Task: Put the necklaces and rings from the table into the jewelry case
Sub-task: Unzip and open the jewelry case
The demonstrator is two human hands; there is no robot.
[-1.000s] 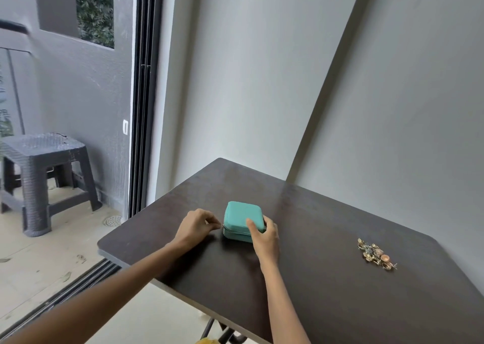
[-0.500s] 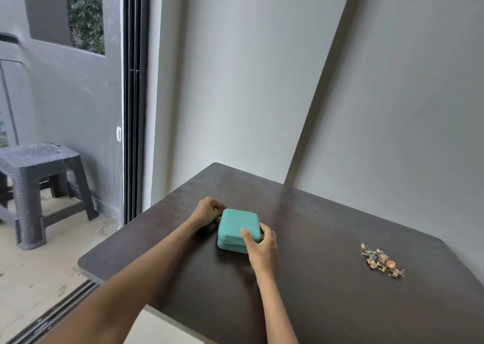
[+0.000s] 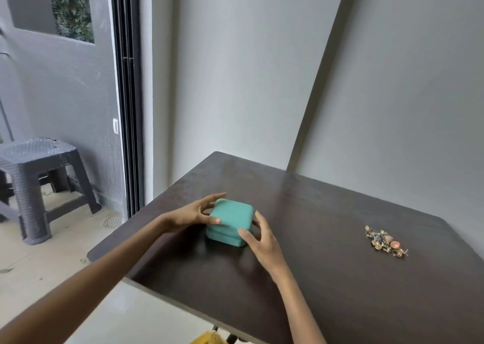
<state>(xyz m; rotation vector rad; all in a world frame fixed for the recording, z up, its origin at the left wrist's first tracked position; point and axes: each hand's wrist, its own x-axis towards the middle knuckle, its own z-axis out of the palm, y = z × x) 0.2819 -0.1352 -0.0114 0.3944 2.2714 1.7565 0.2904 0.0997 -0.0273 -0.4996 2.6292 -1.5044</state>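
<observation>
Head view: teal jewelry case [image 3: 230,221], lid down, sits on the dark brown surface [image 3: 327,278] left of centre, near the left edge. Left hand [image 3: 191,214] at the case's left side, thumb laid on the near-left top corner, fingers spread and reaching along the far-left side; fingers fairly straight, grip loose, touching rather than clamped. Right hand [image 3: 259,239] at the near-right corner of the case, thumb tip on the near-right top edge, index up by the right side, other fingers loosely spread; cannot tell if they press the side wall. Neither grip is wrapped round the case. Pile of necklaces and rings [image 3: 385,241], gold tangle with one orange-pink bead, lies on the surface well apart from the case, far right, untouched. Grey walls behind the surface. Left of scene: sliding door frame [image 3: 127,95], grey woven stool [image 3: 39,181] on the balcony floor, floor drain [image 3: 114,222] near the door track.
</observation>
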